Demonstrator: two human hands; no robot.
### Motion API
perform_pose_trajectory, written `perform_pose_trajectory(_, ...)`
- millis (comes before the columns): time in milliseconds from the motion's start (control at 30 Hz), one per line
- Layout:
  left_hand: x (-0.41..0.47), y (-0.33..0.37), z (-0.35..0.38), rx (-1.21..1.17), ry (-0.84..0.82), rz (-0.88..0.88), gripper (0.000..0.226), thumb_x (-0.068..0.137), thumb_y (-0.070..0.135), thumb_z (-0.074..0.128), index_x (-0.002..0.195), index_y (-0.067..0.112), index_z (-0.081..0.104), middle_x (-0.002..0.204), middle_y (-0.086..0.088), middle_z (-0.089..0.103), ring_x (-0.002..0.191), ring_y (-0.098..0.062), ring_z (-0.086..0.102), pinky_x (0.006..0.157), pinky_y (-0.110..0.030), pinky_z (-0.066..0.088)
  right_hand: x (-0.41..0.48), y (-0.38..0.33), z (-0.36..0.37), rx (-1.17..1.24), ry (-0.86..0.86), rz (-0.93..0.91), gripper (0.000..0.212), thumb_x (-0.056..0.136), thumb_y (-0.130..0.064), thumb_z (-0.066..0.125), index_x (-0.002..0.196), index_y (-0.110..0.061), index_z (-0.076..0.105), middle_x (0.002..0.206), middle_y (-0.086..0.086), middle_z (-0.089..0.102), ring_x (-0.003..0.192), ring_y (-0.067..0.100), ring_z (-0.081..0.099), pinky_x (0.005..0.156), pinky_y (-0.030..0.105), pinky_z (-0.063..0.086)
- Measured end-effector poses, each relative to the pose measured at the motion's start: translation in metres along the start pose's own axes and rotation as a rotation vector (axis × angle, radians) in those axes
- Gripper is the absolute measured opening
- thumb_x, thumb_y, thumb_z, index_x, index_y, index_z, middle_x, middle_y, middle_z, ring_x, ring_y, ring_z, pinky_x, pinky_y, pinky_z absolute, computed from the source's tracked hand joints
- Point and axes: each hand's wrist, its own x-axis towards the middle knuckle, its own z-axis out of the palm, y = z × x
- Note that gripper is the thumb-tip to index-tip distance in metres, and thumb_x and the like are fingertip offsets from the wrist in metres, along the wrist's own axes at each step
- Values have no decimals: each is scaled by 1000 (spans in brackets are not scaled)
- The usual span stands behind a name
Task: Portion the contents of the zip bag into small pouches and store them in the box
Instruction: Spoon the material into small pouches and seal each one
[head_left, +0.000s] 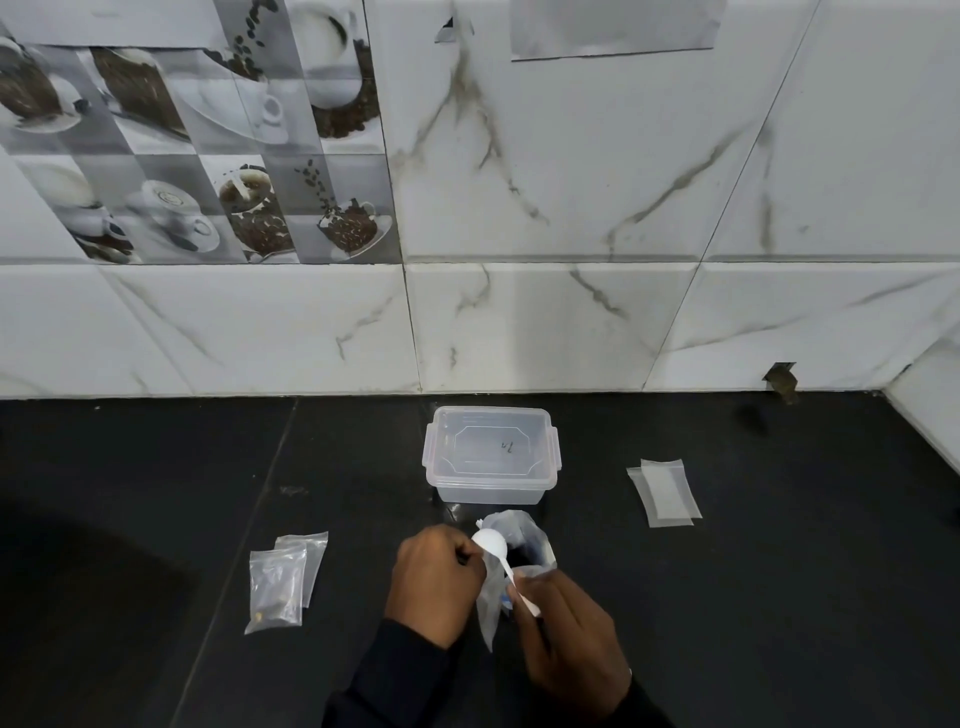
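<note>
Your left hand (434, 582) pinches a limp, slippery small pouch (485, 613) at its rim. Your right hand (566, 634) grips the light spoon (491, 544) by its handle. The zip bag (527, 538), soft and likely tippy, gapes open just beyond your fingers. Behind it, the box (491, 486) looks empty.

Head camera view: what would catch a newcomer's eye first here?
Two hands meet at the bottom centre of the black counter: the left hand grips a clear bag while the right hand holds a white plastic spoon at its mouth. Just behind them, by the marble-tiled wall, stands a clear plastic box. Clear pouches on the left and clear pouches on the right lie flat beside them.
</note>
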Motion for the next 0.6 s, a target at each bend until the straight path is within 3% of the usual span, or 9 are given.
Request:
perform_pose_trajectory(67,-1,0,0,-15,-5,-9,15,83,16,64,78,22,77,88,10,70,84,-6,64,73,-22,52,2,-4,-1,37,9,52,14,89,-15,65,86,-5,74,84,1,70,74,10,66,70,14,51)
perform_pose_trajectory(167,-1,-1,0,-33,-7,-9,15,85,18,65,78,24,77,89,11,70,86,-4,64,78,-24,54,9,-10,-5,114,30,200,15,90,-22,64,82,-11,69,76,-9,62,67,-3,56,63,5,42)
perform_pose_trajectory(300,-2,0,-2,-47,-42,-16,15,88,17,65,77,20,75,86,10,69,83,-2,63,78,-23,55,21,-5,-12,195,-6,391,12,91,-24,67,81,-18,67,73,-18,59,67,-5,59,60,3,42)
perform_pose_trajectory(467,-5,1,-3,-48,-7,-21,16,83,14,63,73,17,75,81,7,70,78,-3,64,79,-30,57,30,25,-5,223,-247,836,13,92,-17,68,82,-25,66,74,-10,67,71,2,66,62,15,54)
perform_pose_trajectory(600,-7,0,-3,-52,-19,-14,15,85,15,64,76,19,75,83,10,70,80,-1,64,79,-27,56,43,43,11,260,-396,1052,3,90,-15,69,87,-14,68,79,4,72,64,10,68,70,33,63)
